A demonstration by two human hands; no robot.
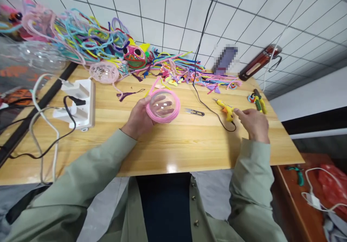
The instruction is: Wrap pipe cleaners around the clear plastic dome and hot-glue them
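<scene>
My left hand (139,117) holds a clear plastic ball (162,105) with a pink pipe cleaner wound around its rim, lifted slightly above the wooden table (168,148). My right hand (253,123) rests on the table at the right, its fingertips touching the handle of a yellow glue gun (226,109) that lies flat with its black cord trailing away. Small black thread snips (195,112) lie between the ball and the glue gun.
A heap of coloured pipe cleaners (114,43) lines the table's far edge, with another pink-wrapped ball (104,72). A white power strip (78,102) with cables sits at the left. Pliers (258,101) lie at the far right. A lower brown table (303,198) stands to the right.
</scene>
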